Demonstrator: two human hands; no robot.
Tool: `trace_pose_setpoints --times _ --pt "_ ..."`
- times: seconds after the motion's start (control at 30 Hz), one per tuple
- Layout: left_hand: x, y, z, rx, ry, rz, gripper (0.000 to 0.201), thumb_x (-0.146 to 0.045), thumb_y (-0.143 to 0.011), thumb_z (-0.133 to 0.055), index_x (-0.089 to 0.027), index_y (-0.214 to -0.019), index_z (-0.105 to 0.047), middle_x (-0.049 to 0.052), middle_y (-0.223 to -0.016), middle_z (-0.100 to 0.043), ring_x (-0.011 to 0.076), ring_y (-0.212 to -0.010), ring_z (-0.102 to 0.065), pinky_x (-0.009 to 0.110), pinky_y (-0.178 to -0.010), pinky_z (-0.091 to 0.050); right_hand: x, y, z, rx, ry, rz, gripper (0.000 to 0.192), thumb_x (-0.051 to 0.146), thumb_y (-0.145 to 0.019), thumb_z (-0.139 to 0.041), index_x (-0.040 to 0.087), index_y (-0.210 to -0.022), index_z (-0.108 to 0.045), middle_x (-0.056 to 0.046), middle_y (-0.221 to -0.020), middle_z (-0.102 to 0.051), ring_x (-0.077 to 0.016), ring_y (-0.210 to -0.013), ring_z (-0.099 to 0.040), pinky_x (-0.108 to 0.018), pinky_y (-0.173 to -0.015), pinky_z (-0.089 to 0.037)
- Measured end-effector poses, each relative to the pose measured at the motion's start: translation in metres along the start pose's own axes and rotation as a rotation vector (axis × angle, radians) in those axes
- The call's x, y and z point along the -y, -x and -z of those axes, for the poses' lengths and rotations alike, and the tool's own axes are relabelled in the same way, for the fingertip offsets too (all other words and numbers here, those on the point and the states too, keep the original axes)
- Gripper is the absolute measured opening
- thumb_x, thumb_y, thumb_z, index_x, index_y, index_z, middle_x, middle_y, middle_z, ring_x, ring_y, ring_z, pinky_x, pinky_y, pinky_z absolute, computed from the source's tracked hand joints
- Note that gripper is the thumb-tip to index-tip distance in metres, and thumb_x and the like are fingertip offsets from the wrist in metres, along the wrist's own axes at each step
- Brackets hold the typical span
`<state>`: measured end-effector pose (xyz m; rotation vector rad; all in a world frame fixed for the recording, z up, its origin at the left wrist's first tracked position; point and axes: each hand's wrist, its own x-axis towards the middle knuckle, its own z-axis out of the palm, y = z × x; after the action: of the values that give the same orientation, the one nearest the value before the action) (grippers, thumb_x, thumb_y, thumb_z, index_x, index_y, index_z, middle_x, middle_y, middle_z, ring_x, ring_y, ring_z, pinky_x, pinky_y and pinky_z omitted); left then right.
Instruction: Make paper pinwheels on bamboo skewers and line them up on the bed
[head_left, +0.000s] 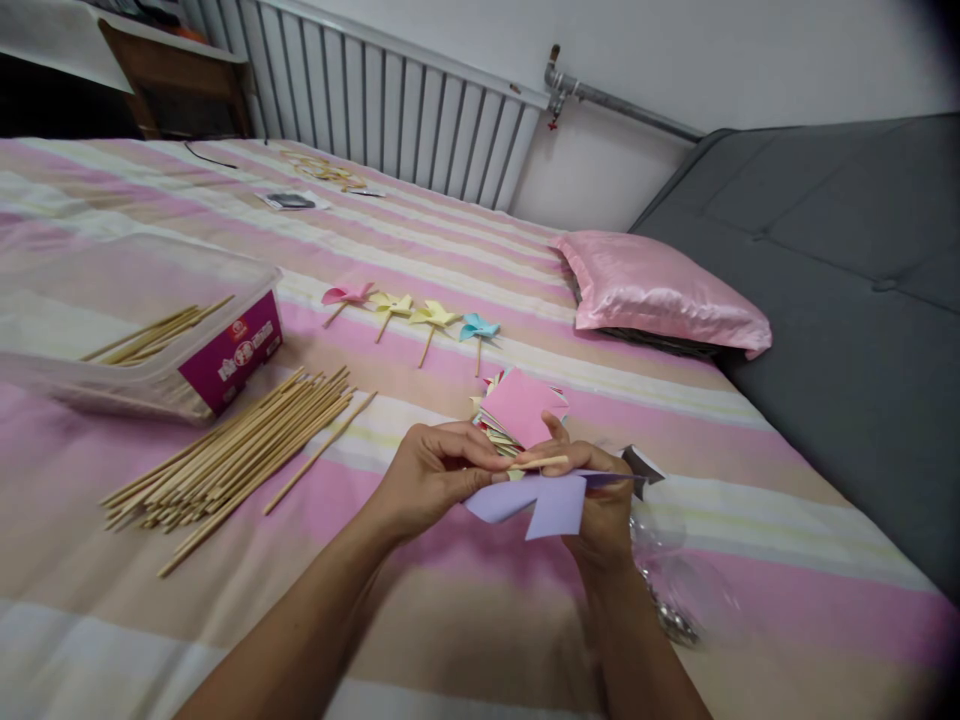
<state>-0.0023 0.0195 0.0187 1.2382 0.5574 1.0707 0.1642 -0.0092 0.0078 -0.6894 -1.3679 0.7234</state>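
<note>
Here your left hand [427, 470] and right hand [600, 500] pinch one lilac paper piece [540, 500] and one wooden stick [541, 462] above the bed [450, 600]. Beyond lie four finished pinwheels [412, 312] — one pink, two yellow, one blue.

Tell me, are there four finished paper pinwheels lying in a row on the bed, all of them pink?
Not all pink. The head view shows four pinwheels in a row on the bed, but only one is pink; two are yellow and one is blue.
</note>
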Motion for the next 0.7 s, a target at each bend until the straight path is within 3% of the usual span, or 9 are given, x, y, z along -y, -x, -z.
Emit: trace_pose_setpoints --times 0.33,0.6,0.7 --pt "0.0004 0.0004 -0.0011 0.011 0.021 0.027 0.012 -0.009 -0.063 -0.074 -0.021 -0.067 -0.076 0.002 -0.066 -0.061 0.0069 -0.056 -0.055 0.017 -0.049 -0.040 0.0015 0.0004 -0.0028 -0.058 -0.006 -0.013 0.015 0.019 -0.067 -0.075 0.024 -0.069 -0.061 0.005 -0.070 -0.073 -0.0158 -0.066 -0.070 -0.046 -0.114 -0.013" --pt "-0.0002 0.0027 -0.0004 0.032 0.047 0.073 0.008 -0.012 -0.062 -0.075 -0.020 -0.064 -0.075 0.003 -0.066 -0.062 0.0089 -0.058 -0.056 0.018 -0.051 -0.042 -0.0012 0.0027 -0.0023 -0.128 0.085 -0.016 0.016 0.023 -0.071 -0.071 0.026 -0.086 -0.066 0.005 -0.062 -0.071 -0.0140 -0.056 -0.066 -0.046 -0.111 -0.023" --pt "0.0001 0.0024 -0.0009 0.033 0.050 0.086 0.005 -0.014 -0.062 -0.076 -0.019 -0.064 -0.075 0.003 -0.065 -0.062 0.0089 -0.057 -0.055 0.019 -0.051 -0.041 -0.0024 0.0042 0.0002 -0.110 0.140 -0.022 0.010 0.026 -0.069 -0.073 0.024 -0.077 -0.067 0.004 -0.062 -0.071 -0.0143 -0.055 -0.065 -0.047 -0.109 -0.027"
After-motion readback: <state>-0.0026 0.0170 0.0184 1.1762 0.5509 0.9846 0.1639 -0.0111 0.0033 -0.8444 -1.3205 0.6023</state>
